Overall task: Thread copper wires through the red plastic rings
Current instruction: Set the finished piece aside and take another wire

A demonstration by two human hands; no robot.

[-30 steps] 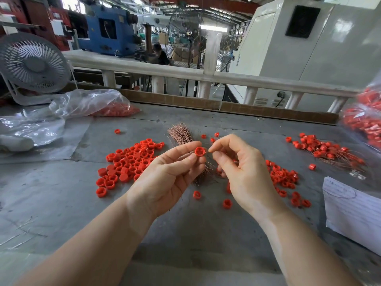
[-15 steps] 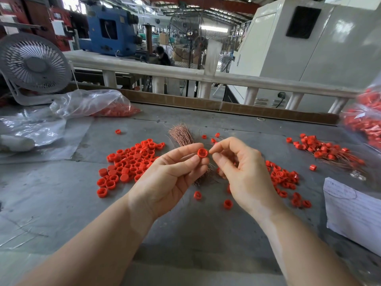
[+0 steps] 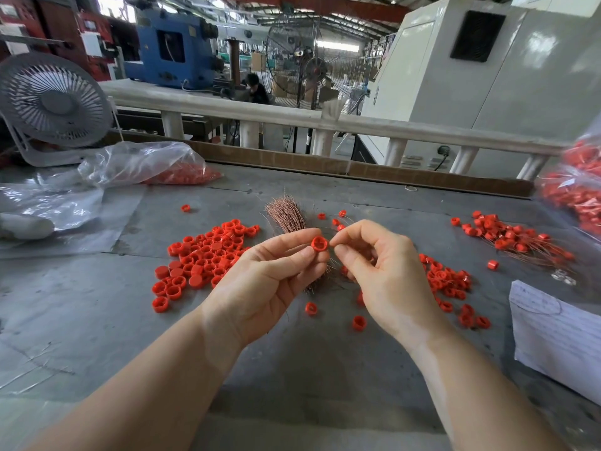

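The left hand (image 3: 266, 281) pinches one ring (image 3: 319, 244) at centre; the right hand (image 3: 387, 271) pinches its fingertips beside it, presumably on a wire too thin to see. Wired rings (image 3: 514, 237) lie at 2 o'clock. The big pile (image 3: 201, 258) at 9 o'clock and the wire bundle (image 3: 286, 214) at 12 look untouched, so most work remains.

Both forearms are bare to the frame edge, and the hands (image 3: 325, 275) wear no gloves.
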